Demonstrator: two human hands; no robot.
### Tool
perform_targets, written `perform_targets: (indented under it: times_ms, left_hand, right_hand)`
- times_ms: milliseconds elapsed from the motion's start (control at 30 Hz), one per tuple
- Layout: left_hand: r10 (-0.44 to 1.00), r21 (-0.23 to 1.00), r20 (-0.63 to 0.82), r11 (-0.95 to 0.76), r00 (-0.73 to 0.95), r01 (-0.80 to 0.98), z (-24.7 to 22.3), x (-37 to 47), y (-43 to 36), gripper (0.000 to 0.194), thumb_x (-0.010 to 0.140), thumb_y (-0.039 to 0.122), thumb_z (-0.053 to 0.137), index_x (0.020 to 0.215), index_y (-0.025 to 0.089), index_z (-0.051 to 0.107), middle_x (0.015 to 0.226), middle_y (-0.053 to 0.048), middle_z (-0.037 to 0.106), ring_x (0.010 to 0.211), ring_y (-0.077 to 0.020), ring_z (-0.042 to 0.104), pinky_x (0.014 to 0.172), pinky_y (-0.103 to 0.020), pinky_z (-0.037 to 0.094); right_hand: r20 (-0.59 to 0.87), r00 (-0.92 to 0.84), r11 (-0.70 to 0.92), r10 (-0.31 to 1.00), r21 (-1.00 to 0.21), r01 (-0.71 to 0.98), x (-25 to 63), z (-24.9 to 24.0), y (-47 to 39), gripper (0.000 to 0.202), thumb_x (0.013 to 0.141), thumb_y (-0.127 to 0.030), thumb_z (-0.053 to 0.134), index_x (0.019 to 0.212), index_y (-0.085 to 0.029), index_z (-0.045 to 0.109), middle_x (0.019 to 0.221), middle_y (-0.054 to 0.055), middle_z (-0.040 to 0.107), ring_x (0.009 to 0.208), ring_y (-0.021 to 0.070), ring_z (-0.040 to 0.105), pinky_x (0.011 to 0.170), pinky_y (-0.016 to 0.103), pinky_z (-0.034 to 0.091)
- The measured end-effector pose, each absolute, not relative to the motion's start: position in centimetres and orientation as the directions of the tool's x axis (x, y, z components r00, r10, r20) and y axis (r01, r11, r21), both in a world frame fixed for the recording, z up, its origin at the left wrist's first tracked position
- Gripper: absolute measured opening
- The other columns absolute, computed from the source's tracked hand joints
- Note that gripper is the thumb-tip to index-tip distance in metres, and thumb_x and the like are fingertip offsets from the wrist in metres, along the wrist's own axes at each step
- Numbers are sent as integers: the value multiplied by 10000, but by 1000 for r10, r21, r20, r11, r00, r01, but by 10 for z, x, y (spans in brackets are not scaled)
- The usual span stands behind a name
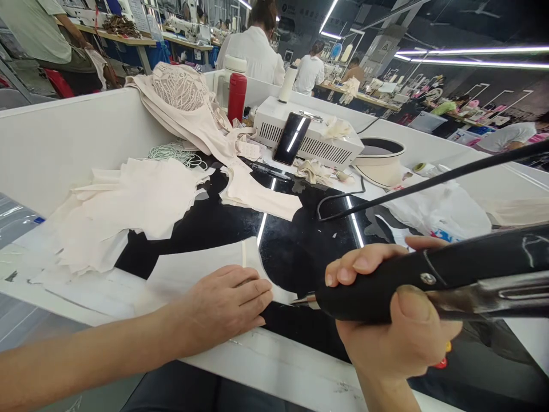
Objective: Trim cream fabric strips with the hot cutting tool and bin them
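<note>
1. Fingers of the left hand (pixel 223 309) lie flat and close together on a thin white fabric piece with curved edges (pixel 201 263), seeming to hold it down; they grip nothing that shows.
2. Those of the right hand (pixel 386 343) are wrapped round a thick, black, cylindrical hand tool (pixel 369 286) with a long metal lever, the thumb on its near side.
3. That white piece lies spread on a glossy black work surface (pixel 300 246), right before the person. At its right-hand end is the tool's narrow metal tip (pixel 306 301); actual contact is too fine to confirm.
4. Done, as far as shows: the piece is laid out, and a narrow cream strip (pixel 244 252) crosses it, running down to the left fingers. Whether it is fixed cannot be told.
5. Left, as a judgement: the edge by the tip looks to be the part in hand, so this piece seems unfinished.
6. Beyond lie a broad heap of pale cream fabric pieces (pixel 150 194) and a smaller cream fabric stack (pixel 261 194); which are worked and which wait is unclear.
</note>
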State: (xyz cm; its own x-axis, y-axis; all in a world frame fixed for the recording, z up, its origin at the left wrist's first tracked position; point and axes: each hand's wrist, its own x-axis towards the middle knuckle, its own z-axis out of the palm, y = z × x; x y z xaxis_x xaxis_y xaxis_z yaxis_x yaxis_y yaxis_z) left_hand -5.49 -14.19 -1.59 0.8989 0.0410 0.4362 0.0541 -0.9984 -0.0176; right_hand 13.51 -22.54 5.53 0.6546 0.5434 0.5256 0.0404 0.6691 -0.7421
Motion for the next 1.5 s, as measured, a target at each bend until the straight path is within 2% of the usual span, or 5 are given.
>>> perform_targets:
  times_ms: [500,833,967,1133,1500]
  left_hand:
    - [95,-100,267,-987,959,126,1,-84,-107,381,1083,15,405,1252,128,727,1282,-87,752,1147,-228,690,1036,-374,556]
    - [290,288,85,-923,953,255,31,-61,-124,205,1124,146,505,1102,199,701,983,-9,681,797,-146,688,750,-268,548]
    - [171,205,126,-968,977,143,41,-34,-97,96,1068,228,705,1147,180,678,1123,-46,721,1040,-216,714,922,-342,577]
    - [-71,426,96,-898,993,-106,38,-5,-73,371,948,292,873,1231,198,652,1388,-73,705,1428,-228,596,1198,-357,500]
    - [-34,492,-69,-871,997,5,29,-3,-60,377,959,352,860,1254,243,652,1480,-78,691,1641,-327,382,1354,-696,223]
  right_hand:
    - [553,668,658,498,-743,125,170,47,-203,365,843,-336,844,1131,-251,637,778,-45,689,570,137,641,508,271,575]
    - [552,640,693,534,-719,42,158,40,-201,408,849,-393,879,1159,-263,648,794,-48,696,590,131,644,518,266,577]
    - [552,642,696,532,-717,39,156,38,-198,407,863,-400,865,1169,-260,638,818,-48,695,598,130,650,519,266,574]
    - [558,628,697,543,-716,33,153,36,-194,369,890,-349,822,1189,-272,620,831,-56,694,610,124,653,555,274,593]
    - [588,604,720,538,-693,34,147,35,-184,281,901,-340,811,1067,-273,593,843,-63,696,606,114,655,545,258,588]
